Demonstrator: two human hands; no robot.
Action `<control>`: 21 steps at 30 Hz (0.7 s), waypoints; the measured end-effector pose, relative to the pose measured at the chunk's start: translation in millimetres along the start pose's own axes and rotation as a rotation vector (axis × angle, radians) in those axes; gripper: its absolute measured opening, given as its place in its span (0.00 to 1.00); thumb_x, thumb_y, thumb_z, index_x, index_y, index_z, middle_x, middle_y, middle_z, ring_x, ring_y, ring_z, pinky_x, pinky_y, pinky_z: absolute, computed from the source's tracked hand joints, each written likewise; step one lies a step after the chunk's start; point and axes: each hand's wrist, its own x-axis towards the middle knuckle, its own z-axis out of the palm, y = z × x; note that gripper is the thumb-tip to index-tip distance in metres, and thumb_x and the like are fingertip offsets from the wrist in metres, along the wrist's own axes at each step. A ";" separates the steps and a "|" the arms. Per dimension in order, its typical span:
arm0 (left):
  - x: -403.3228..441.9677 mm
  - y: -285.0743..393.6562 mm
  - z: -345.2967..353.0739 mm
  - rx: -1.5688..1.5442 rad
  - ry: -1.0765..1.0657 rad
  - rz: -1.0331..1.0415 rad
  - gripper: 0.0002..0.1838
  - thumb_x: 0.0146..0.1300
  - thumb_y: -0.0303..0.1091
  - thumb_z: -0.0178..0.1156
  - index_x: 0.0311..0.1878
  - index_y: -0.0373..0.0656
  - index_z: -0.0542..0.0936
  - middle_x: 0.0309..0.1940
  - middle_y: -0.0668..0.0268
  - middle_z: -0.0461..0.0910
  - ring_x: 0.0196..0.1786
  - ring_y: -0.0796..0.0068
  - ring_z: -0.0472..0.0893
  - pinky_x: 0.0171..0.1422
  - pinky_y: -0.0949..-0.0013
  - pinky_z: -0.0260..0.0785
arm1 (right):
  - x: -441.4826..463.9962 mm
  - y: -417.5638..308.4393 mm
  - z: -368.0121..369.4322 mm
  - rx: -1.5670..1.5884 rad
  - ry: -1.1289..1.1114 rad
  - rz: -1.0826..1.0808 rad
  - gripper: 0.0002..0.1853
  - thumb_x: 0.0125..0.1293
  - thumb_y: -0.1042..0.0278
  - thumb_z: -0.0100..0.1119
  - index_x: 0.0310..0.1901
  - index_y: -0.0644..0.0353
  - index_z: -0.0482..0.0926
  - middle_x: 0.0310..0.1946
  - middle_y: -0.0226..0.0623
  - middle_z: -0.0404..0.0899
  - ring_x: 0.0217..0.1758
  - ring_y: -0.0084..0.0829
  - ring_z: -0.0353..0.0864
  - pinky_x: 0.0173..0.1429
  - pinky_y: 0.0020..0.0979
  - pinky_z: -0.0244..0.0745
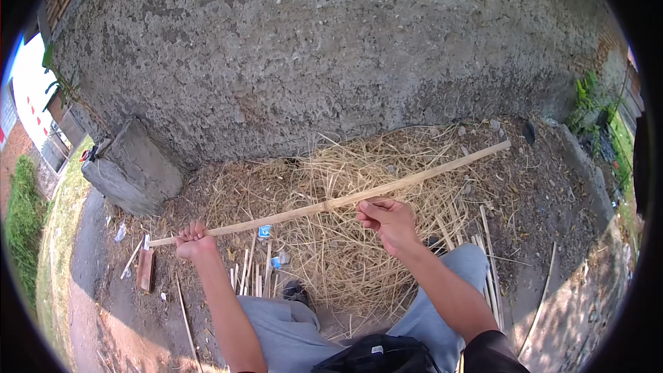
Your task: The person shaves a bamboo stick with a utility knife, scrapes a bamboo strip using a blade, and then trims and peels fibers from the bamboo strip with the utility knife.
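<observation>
A long, pale split bamboo strip (428, 174) slants across the view, rising to the right, with a darker node near its middle. My left hand (195, 240) is closed around it near its lower left end, a short piece of which sticks out past the fist. Just below the strip, right of the node, is my right hand (388, 223), thumb and fingers pinched together. Whatever lies between those fingertips, if anything, is too small to make out. A pile of pale shavings (359, 249) lies beneath the strip, between my legs.
A rough grey wall (331, 55) stands ahead. At left are a concrete block (135, 169) and a reddish-brown piece (145, 269) on the ground. Several cut strips (259, 276) lie by my left leg, near a blue wrapper (264, 231). More strips (492, 262) lie at right.
</observation>
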 end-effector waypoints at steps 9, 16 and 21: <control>-5.7 -5.6 -4.1 -0.062 0.116 0.012 0.22 0.73 0.45 0.32 0.21 0.47 0.57 0.14 0.70 0.52 0.15 0.77 0.49 0.15 0.74 0.41 | -12.8 58.2 6.9 -0.335 -0.248 0.193 0.09 0.60 0.78 0.66 0.41 0.71 0.81 0.30 0.39 0.83 0.28 0.24 0.82 0.33 0.22 0.79; -8.6 -10.4 6.4 -0.070 0.202 -0.011 0.23 0.74 0.45 0.31 0.21 0.48 0.56 0.14 0.71 0.51 0.16 0.77 0.48 0.15 0.74 0.43 | -13.9 33.8 2.3 -1.925 -0.580 0.048 0.24 0.58 0.65 0.71 0.51 0.74 0.77 0.30 0.41 0.83 0.33 0.28 0.85 0.38 0.27 0.82; -1.5 0.3 -0.1 -0.119 -0.070 -0.092 0.25 0.76 0.52 0.32 0.22 0.48 0.57 0.14 0.72 0.49 0.15 0.78 0.48 0.15 0.76 0.43 | 7.5 -15.7 -3.4 -0.014 -0.083 0.016 0.19 0.64 0.60 0.66 0.47 0.70 0.78 0.36 0.41 0.84 0.29 0.27 0.83 0.32 0.25 0.80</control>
